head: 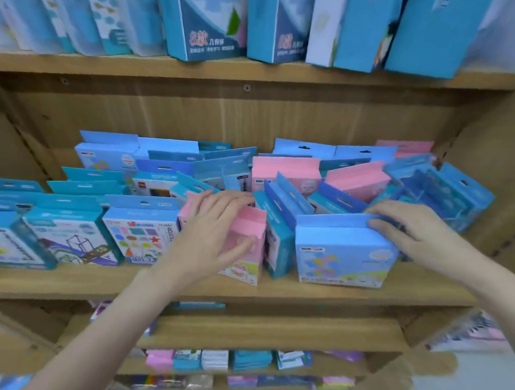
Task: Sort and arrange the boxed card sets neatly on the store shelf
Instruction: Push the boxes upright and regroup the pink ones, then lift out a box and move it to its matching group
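Note:
Several blue and pink boxed card sets crowd the middle wooden shelf [195, 287], some upright, some leaning. My left hand [214, 234] grips a pink box [249, 253] at the shelf's front centre, fingers over its top and thumb on its face. My right hand [409, 233] holds the top right corner of a light blue box [340, 256] standing at the front edge. Between the two boxes a darker blue box [277, 246] stands edge-on. Behind them, pink boxes [284, 170] and blue boxes [443, 188] lean at mixed angles.
At the front left stand a box with coloured shapes [141, 236] and a box with a line drawing [71, 239]. Tall blue boxes [206, 24] fill the shelf above. Lower shelves hold small packs [215, 359]. The shelf's right side wall [489, 169] is close.

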The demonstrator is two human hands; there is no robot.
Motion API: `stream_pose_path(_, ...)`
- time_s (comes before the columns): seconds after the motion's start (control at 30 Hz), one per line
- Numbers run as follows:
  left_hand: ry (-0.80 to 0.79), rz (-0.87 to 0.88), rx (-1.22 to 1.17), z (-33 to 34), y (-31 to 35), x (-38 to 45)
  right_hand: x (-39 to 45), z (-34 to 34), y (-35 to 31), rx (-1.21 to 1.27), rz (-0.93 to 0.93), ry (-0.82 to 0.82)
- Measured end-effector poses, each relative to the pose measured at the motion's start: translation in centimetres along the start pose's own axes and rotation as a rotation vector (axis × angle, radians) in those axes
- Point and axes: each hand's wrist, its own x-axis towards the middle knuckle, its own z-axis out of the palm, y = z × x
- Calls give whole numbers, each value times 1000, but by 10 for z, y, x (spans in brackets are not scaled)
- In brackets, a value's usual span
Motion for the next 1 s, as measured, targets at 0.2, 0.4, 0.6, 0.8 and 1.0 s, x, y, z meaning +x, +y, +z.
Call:
stream_pose_path(0.2, -36, 81, 5, 21, 24, 11, 0, 26, 0, 72, 88, 32)
stream_pose_path(0.4, 48, 49, 17, 40, 29, 23, -6, 18, -3, -18, 135, 72)
stream_pose_path(0.6, 74, 83, -15, 42, 25, 24, 60, 14, -36, 221, 166, 1)
stream_pose_path(0.8, 81, 62, 10, 33, 20, 17, 103, 35, -44, 221, 228, -216)
stream_pose_path(1.0, 7, 67, 98, 26, -4, 4, 107, 45, -65, 98, 283, -238)
